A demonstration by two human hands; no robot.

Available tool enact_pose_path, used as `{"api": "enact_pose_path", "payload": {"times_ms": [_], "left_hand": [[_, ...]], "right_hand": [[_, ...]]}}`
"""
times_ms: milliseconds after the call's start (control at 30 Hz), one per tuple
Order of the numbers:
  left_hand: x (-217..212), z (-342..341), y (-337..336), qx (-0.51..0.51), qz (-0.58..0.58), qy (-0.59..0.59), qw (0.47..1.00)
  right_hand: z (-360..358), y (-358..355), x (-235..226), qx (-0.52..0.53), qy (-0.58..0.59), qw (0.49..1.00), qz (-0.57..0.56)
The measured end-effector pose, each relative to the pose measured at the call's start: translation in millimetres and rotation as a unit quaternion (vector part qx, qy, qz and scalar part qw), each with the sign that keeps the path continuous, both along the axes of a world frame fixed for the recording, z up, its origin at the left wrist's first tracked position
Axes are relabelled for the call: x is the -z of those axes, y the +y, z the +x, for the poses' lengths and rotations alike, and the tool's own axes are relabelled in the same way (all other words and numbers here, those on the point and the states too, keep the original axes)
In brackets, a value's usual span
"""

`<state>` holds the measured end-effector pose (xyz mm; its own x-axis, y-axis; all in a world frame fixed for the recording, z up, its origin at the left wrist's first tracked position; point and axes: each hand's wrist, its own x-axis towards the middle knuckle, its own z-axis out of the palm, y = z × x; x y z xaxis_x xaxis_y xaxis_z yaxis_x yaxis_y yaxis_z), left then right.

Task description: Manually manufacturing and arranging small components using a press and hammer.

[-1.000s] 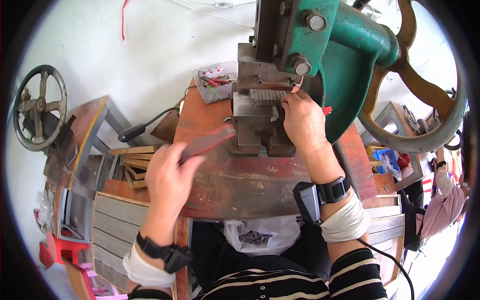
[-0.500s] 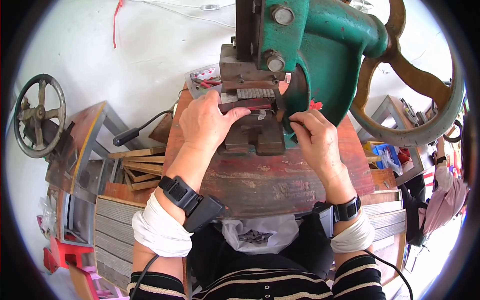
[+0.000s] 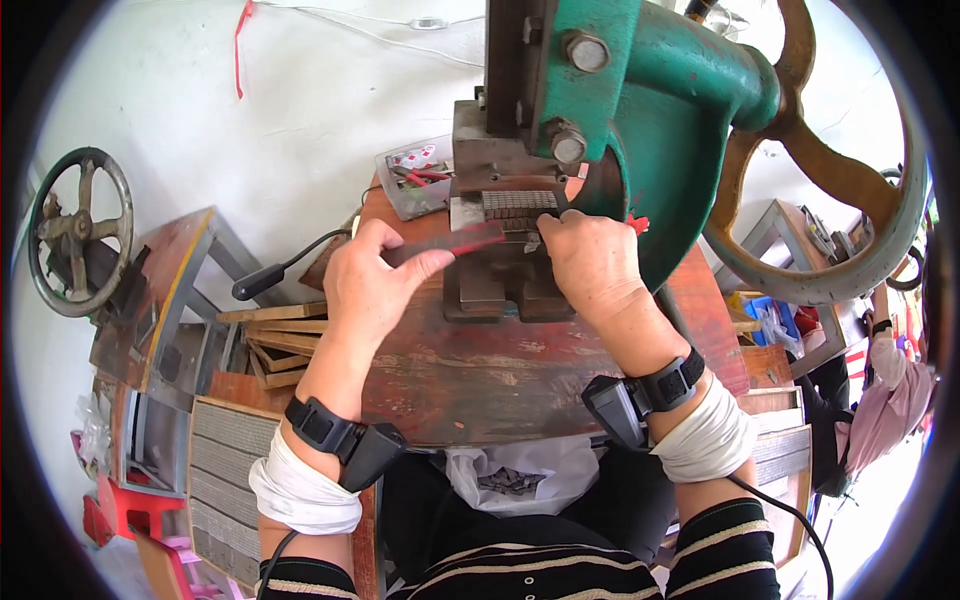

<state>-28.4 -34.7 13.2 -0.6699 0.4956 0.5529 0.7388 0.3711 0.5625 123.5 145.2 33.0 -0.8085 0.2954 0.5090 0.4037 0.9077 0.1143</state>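
My left hand (image 3: pixel 372 282) is closed on a flat dark bar with red on its edge and tip (image 3: pixel 462 242), thumb along its near side. The bar is raised off the die, its tip angled right. My right hand (image 3: pixel 597 258) reaches into the front of the steel die (image 3: pixel 490 292), its bent fingertips at the right end of a gridded strip of small metal pieces (image 3: pixel 515 200). What those fingertips pinch, if anything, is hidden. Above stands a green hand press (image 3: pixel 670 70) with its steel ram block (image 3: pixel 490 155).
The press's large handwheel (image 3: pixel 800 280) curves at the right. Behind the die sits a clear plastic box of tools (image 3: pixel 408 205). A white bag with small dark pieces (image 3: pixel 462 470) lies at my lap. Wooden trays of grey strips (image 3: pixel 225 480) stand left; another person (image 3: pixel 890 400) is far right.
My left hand has drawn the bar back from the die, toward the left and nearer me. My right hand has moved left from beside the die to its front.
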Motion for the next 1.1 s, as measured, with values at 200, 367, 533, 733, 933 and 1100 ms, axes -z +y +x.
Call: {"api": "enact_pose_path", "payload": {"times_ms": [200,367,533,733,933,1100], "left_hand": [[-4.4,14.8,17.3,0.021,-0.005,0.068,0.997],[-13.7,23.4,47.0,0.031,-0.043,0.113,0.992],[-11.6,16.1,62.1,0.017,-0.033,0.109,0.993],[-11.9,25.8,64.3,-0.004,-0.128,0.061,0.99],[-28.0,1.7,79.3,0.072,-0.271,-0.105,0.954],[-38.3,8.5,73.3,0.083,-0.269,-0.117,0.952]], "right_hand": [[-5.4,15.1,-3.3,-0.057,0.006,0.996,0.073],[-10.7,11.2,-4.9,-0.023,0.033,0.997,0.069],[12.7,11.7,-8.2,-0.115,0.157,0.981,0.021],[58.8,9.8,0.0,-0.203,0.185,0.959,-0.072],[70.6,11.5,6.9,-0.217,0.172,0.954,-0.111],[77.9,6.5,3.3,-0.242,0.153,0.952,-0.109]]}}
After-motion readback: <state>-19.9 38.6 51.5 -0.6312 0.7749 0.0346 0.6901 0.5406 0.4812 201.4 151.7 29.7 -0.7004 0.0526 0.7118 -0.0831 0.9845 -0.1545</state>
